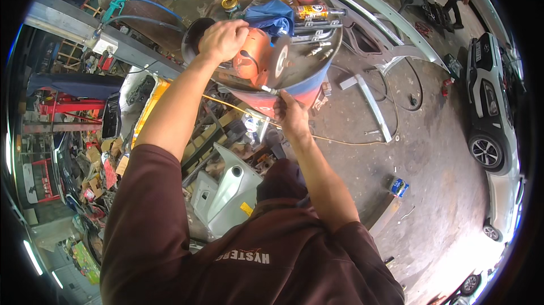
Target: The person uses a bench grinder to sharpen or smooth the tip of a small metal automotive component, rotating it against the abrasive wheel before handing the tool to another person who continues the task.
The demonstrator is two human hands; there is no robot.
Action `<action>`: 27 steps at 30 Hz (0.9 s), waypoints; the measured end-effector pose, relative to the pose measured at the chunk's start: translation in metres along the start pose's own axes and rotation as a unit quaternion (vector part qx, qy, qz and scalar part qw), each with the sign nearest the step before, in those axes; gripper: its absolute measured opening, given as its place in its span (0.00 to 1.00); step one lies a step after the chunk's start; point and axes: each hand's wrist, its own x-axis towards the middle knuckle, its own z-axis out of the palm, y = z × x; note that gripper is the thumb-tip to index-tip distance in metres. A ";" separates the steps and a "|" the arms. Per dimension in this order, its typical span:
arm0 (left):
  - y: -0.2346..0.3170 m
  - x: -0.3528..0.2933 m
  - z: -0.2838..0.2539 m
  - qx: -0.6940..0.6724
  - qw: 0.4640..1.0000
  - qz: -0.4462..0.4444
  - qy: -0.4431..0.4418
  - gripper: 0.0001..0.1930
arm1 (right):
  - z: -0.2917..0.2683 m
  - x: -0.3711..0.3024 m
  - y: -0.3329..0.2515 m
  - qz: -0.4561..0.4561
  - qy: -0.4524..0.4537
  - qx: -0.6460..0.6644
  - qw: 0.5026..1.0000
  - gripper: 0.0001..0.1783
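Left hand (pixel 225 41) rests atop orange bench grinder (pixel 250 62), cannot tell how tightly | right hand (pixel 294 117) pinches spark plug (pixel 270 90), which juts leftward near grinding wheel (pixel 280 59) | advisable: firm pinch, skin clear of wheel, grinder well braced

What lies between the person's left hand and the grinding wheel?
In the head view, the grinder's orange body lies between the left hand and the grinding wheel.
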 end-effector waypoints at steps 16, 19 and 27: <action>-0.002 -0.001 0.001 -0.008 1.000 0.001 0.002 0.23 | -0.021 -0.009 -0.001 -0.055 -0.069 0.021 0.996 0.09; -0.002 -0.001 0.000 -0.007 1.000 -0.002 0.000 0.23 | -0.019 -0.007 0.000 -0.082 -0.079 -0.010 0.993 0.09; -0.004 0.000 0.003 -0.002 1.000 0.005 0.011 0.22 | -0.010 -0.012 -0.008 -0.134 -0.055 -0.171 0.974 0.11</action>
